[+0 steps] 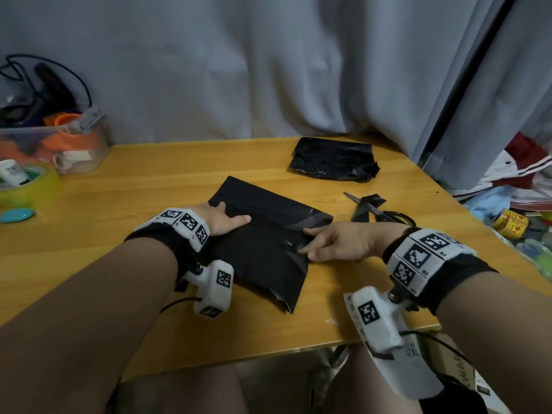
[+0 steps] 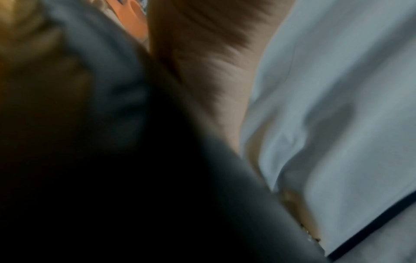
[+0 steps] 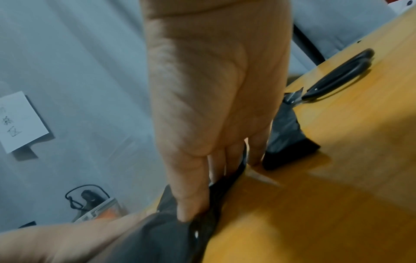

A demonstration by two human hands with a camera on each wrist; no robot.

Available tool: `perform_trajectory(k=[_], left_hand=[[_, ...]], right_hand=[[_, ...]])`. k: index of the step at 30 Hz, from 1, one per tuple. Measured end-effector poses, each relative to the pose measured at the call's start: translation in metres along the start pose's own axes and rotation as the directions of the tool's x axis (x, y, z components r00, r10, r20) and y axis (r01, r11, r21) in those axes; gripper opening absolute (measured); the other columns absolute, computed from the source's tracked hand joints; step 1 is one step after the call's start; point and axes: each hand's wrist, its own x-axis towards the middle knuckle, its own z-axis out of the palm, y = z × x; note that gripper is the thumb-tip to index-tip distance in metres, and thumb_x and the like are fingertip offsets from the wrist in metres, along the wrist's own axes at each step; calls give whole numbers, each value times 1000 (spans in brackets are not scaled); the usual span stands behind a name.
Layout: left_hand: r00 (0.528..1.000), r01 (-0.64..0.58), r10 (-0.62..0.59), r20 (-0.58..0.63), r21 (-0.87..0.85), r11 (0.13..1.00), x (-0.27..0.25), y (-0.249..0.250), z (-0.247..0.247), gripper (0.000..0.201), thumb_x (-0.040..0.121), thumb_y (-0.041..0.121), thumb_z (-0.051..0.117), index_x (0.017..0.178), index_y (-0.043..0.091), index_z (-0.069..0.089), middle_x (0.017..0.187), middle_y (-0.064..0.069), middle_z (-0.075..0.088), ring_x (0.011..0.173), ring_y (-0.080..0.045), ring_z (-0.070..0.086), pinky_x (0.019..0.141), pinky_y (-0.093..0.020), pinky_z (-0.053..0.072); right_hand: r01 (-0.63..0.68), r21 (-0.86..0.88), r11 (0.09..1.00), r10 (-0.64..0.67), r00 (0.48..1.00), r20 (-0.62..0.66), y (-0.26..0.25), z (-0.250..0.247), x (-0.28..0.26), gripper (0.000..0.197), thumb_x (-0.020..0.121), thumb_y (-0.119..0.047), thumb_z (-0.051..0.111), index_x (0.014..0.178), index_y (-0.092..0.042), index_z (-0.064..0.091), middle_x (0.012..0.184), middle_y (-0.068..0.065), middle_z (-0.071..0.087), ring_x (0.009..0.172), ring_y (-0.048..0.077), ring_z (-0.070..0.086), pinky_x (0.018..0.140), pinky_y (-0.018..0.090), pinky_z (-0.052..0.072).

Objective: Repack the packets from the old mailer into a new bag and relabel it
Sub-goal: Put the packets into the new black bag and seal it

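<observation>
The new black mailer bag point(image 1: 263, 246) lies flat at the middle of the wooden table point(image 1: 119, 204). My left hand point(image 1: 222, 221) presses flat on its upper left part, fingers straight. My right hand point(image 1: 325, 243) presses its straight fingers on the bag's right edge, by the folded glossy flap point(image 1: 310, 222). In the right wrist view the right hand's point(image 3: 213, 89) thumb bears down on the black bag point(image 3: 171, 236). The left wrist view is blurred: palm point(image 2: 213, 71) on dark bag point(image 2: 157, 195). The crumpled old mailer point(image 1: 333, 159) lies at the back right. A white label sheet point(image 1: 418, 377) hangs over the front edge under my right wrist.
Black-handled scissors point(image 1: 388, 216) and a cut black strip point(image 1: 367, 204) lie just right of the bag. At the left stand a clear box point(image 1: 53, 144) of odds and ends, a tape roll point(image 1: 27, 186) and a teal object point(image 1: 16, 215). A grey curtain point(image 1: 268, 70) hangs behind.
</observation>
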Motion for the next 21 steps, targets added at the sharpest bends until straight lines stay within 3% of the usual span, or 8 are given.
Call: perform_trajectory(k=[3, 5, 7, 10, 12, 16, 18, 21], left_hand=[[994, 14, -9, -113, 42, 999, -9, -1, 0, 93, 81, 79, 10, 151, 19, 7, 158, -11, 10, 144, -31, 15, 115, -47, 19], [972, -66, 83, -221, 82, 994, -20, 10, 2, 86, 86, 73, 12, 151, 16, 8, 159, -11, 0, 146, -29, 1, 118, -49, 8], [945, -180, 205, -254, 119, 976, -34, 34, 6, 83, 88, 70, 16, 151, 15, 9, 159, -11, 1, 146, -29, 2, 118, -47, 9], [955, -253, 274, -118, 166, 953, -48, 73, 18, 87, 84, 76, 19, 151, 22, 6, 159, -10, 3, 146, -32, 5, 117, -50, 10], [972, -227, 235, -12, 217, 949, -48, 84, 24, 87, 83, 76, 24, 151, 27, -1, 159, -8, -2, 146, -32, 2, 116, -55, 6], [978, -197, 207, -8, 282, 939, -42, 67, 22, 80, 87, 70, 31, 150, 33, -2, 160, -4, -3, 146, -31, 1, 114, -60, 4], [979, -191, 202, -10, 278, 941, -38, 47, 19, 76, 88, 68, 31, 149, 38, -3, 160, -3, -4, 146, -30, 0, 113, -61, 3], [969, -241, 244, 30, 307, 921, -34, 15, 16, 71, 89, 65, 34, 146, 46, -2, 159, 1, -7, 146, -26, -6, 114, -59, -2]], right_hand=[[33, 103, 994, -15, 986, -164, 5, -1, -3, 21, 92, -24, 58, 107, -18, 70, 126, -8, 62, 130, 7, 44, 109, 21, 26], [52, 105, 993, -9, 928, -374, 9, -2, 0, 13, 91, -24, 58, 100, -19, 65, 109, -1, 64, 108, 18, 57, 96, 29, 44], [35, 24, 999, -17, 849, -529, 10, 0, 4, 19, 92, -27, 56, 109, -19, 57, 109, 3, 55, 102, 23, 56, 88, 33, 46], [-71, -148, 986, 4, 911, -413, 12, 7, 12, 50, 98, -37, 42, 142, -14, 36, 141, 8, 40, 130, 25, 40, 108, 35, 32], [-144, -126, 982, 102, 951, -292, 16, 11, 14, 63, 100, -44, 34, 149, -8, 19, 157, 10, 21, 143, 26, 23, 116, 34, 19], [-296, -128, 947, 257, 932, -256, 39, 7, 6, 74, 96, -57, 21, 151, -8, 7, 160, 10, 1, 147, 27, 8, 120, 42, 13], [-329, -142, 934, 285, 922, -262, 48, 2, 2, 73, 97, -56, 20, 150, -7, 15, 159, 11, 8, 146, 29, 14, 118, 44, 17], [-326, -152, 933, 248, 890, -383, 53, -5, 4, 55, 98, -49, 31, 135, -12, 47, 138, 12, 47, 124, 26, 47, 105, 40, 40]])
